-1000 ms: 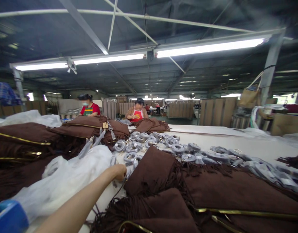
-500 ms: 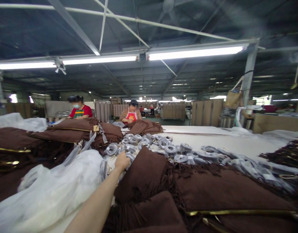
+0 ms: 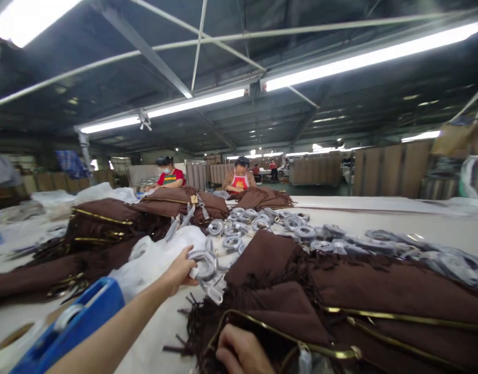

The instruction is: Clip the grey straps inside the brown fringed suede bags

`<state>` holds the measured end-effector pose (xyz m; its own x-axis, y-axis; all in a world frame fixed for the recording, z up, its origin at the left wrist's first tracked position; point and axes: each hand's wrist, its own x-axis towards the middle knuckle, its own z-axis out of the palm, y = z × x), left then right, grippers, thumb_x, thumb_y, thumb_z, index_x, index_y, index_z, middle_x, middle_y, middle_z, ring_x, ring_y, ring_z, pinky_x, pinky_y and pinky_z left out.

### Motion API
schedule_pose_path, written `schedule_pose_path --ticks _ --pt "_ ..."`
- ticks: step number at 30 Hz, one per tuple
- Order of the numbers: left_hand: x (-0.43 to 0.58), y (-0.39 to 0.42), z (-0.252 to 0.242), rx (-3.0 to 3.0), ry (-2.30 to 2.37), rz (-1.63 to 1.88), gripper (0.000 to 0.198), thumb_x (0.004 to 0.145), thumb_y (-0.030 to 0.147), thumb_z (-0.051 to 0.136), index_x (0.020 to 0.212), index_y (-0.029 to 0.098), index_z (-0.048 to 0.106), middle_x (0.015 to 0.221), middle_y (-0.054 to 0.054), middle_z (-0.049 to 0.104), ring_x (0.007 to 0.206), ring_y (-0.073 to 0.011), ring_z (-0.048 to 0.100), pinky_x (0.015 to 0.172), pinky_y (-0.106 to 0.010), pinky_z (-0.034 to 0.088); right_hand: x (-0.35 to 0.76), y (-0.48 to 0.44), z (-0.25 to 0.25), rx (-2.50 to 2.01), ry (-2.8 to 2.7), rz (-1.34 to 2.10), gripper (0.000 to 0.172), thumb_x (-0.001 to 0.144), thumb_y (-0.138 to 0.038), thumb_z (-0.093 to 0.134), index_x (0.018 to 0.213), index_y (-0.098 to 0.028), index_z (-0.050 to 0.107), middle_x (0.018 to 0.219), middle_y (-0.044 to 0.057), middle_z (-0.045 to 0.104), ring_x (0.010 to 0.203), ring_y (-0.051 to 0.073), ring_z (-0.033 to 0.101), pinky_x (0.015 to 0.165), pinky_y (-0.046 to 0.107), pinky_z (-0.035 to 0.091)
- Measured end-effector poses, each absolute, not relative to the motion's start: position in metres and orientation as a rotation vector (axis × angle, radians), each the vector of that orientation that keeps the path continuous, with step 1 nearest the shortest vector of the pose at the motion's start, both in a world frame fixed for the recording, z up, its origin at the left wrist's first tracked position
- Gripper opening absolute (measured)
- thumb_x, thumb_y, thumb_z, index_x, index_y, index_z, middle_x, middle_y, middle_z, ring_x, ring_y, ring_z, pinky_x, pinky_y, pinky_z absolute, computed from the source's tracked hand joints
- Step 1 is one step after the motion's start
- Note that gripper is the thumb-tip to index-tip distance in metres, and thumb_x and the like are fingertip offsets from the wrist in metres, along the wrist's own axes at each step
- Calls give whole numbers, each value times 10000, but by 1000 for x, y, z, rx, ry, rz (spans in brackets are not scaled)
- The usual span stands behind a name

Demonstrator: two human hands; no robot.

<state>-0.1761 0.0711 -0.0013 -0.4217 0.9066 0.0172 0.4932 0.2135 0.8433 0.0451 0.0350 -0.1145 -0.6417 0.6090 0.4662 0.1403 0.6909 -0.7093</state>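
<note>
My left hand (image 3: pixel 180 271) is closed on a coiled strap (image 3: pixel 206 266) in clear plastic wrap, held over the table left of the brown pile. The strap's wrapped end hangs below the coil. Low in the picture, my right hand (image 3: pixel 244 350) has its fingers curled at the open mouth of a brown fringed bag (image 3: pixel 277 311), which has a gold zip along its edge. Part of that hand is cut off by the picture's lower edge. More brown bags (image 3: pixel 390 285) lie stacked to the right.
Many plastic-wrapped coiled straps (image 3: pixel 293 223) spread behind the bags. At left are a blue tape dispenser (image 3: pixel 83 322), white plastic film (image 3: pixel 145 259) and another pile of brown bags (image 3: pixel 102 218). Two co-workers (image 3: pixel 241 179) work across the table.
My left hand has come back from among the coiled straps with one in its grasp. My right hand has come into view at the bag's opening, and the view has turned left.
</note>
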Motion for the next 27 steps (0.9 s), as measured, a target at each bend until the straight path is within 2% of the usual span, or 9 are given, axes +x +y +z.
schedule_pose_path --ticks 3,5,7,9,12,14,19,22,27 --pt "-175 30 -41 1312 2090 1024 685 783 175 502 1445 124 332 1127 -137 635 934 -261 666 813 -398 565 47 31 -110 -621 -2164 924 151 845 -100 565 722 -181 533 723 -24 588 693 130 533 627 227 363" --pt "-175 9 -52 1468 2161 1004 645 802 201 513 1431 150 382 1342 -156 510 1219 -321 519 1026 -468 428 49 28 -105 -627 -2157 950 162 841 -98 553 713 -185 508 721 -26 574 689 128 516 630 227 340" --pt "-177 -7 -54 1874 2180 911 617 800 150 499 1412 199 429 1493 -137 350 1351 -335 368 1121 -504 293 51 26 -101 -625 -2155 961 167 834 -101 552 703 -188 496 712 -28 562 685 129 505 630 227 330" --pt "-180 -17 -54 2409 2027 684 651 750 51 482 1369 254 487 1546 -101 286 1385 -327 313 1137 -522 256 53 24 -99 -621 -2150 968 166 823 -98 551 699 -191 490 711 -29 558 686 130 502 630 227 326" --pt "-183 -20 -60 2808 1732 374 651 676 -22 499 1244 285 584 1541 -77 328 1391 -334 294 1121 -543 285 53 23 -99 -623 -2137 973 158 808 -99 548 699 -194 484 714 -27 557 691 134 505 633 230 324" --pt "-183 -12 -70 2816 1743 339 550 700 -26 508 1161 251 622 1517 -102 370 1374 -335 325 1101 -530 328 53 23 -99 -627 -2126 988 141 809 -116 537 705 -195 484 719 -23 555 695 139 505 638 235 329" --pt "-189 15 -76 2634 1819 486 228 835 35 472 839 189 640 1385 -112 524 1286 -266 455 1043 -405 429 53 33 -99 -629 -1961 1178 129 845 -233 484 720 -203 472 711 -5 555 706 159 523 670 256 381" --pt "-198 18 -64 2528 1743 420 150 792 53 553 787 185 624 1414 -99 506 1299 -286 449 1046 -401 426 51 41 -101 -560 -1822 1365 176 864 -336 482 742 -212 457 696 -2 571 664 158 549 657 262 422" --pt "-217 3 -51 2483 1631 315 456 646 -77 479 961 206 648 1571 -41 299 1415 -294 299 1135 -426 311 50 40 -97 -514 -1722 1507 304 830 -490 536 736 -220 434 671 -8 559 598 146 536 604 258 439"
